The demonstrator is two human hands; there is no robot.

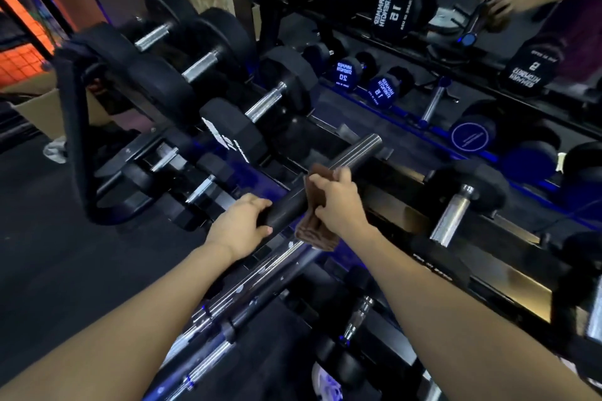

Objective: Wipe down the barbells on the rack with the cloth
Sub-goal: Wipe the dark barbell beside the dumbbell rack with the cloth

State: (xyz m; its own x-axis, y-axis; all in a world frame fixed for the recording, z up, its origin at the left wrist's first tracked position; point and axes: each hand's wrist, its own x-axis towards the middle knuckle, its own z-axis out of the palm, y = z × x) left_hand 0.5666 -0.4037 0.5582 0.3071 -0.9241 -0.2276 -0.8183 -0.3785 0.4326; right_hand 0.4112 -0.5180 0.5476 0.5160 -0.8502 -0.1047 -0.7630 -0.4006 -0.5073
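**Cloth on the bar sleeve, both hands at work**

The mirror (pixel 423 42) behind the rack gives me reversed white lettering on the dumbbell ends: "HAMMER STRENGTH" with a 15 on one large head, and smaller blue-lit heads marked 20 and 15. Another reflected head carries an 8. A white logo on the nearest hex dumbbell (pixel 228 137) is too angled for me to read.

The barbell (pixel 355 148) I am working on juts up and away from me across the front of the rack (pixel 400 205), its sleeve end smooth, grey and shiny, darker where my hands cover it. More chrome bars (pixel 260 273) lie lower down, below my forearms.

My left hand (pixel 241 225) has its grip curled around the dark part of the sleeve, thumb below and fingers over the top. My right hand (pixel 338 198) grips the brown cloth (pixel 314 225) and presses it around the bar just above the left hand; the cloth is bunched and folded, a tail hanging below my wrist. The two hands sit near each other, not touching.
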